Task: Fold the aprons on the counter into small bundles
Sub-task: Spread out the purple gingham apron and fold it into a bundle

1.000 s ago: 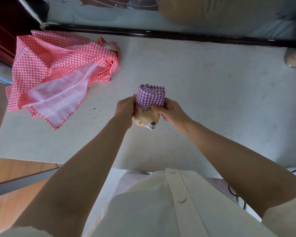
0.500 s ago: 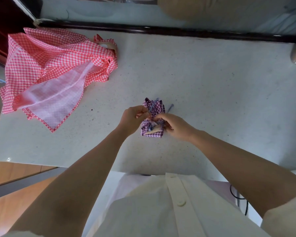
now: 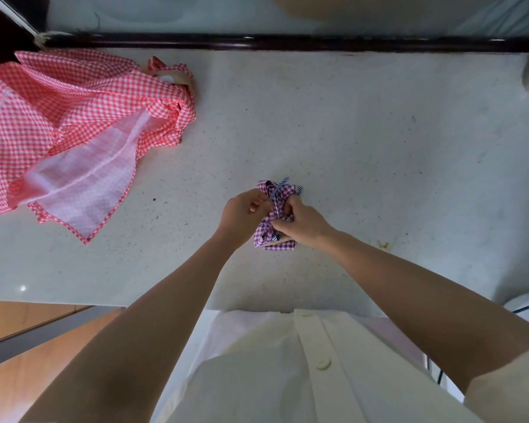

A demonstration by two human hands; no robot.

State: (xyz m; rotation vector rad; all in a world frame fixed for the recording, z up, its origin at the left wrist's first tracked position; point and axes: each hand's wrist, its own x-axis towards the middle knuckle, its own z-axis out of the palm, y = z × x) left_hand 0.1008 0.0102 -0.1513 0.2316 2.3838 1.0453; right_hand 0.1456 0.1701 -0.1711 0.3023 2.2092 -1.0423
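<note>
The red-and-white gingham apron (image 3: pixel 74 117) is lying unfolded and pretty rumpled at the far left of the pale speckled worktop (image 3: pixel 364 132). Closer to the front edge, the left hand (image 3: pixel 242 213) is pinching a tie of the purple gingham apron bundle (image 3: pixel 283 245), fingers curled in tight. The bundle is sitting between both hands, well apart from the red one. The right hand (image 3: pixel 304 224) is gripping the ties from the other side, fingers curled too.

The purple apron bundle (image 3: pixel 261 236) you hold is thin, matt gingham cloth, creased; the red apron (image 3: pixel 74 111) is the same soft weave, paler on its underside. Your counter (image 3: pixel 364 141) looks like smooth speckled stone with a dull sheen, the floor (image 3: pixel 22 386) beside it like glossy wood.
</note>
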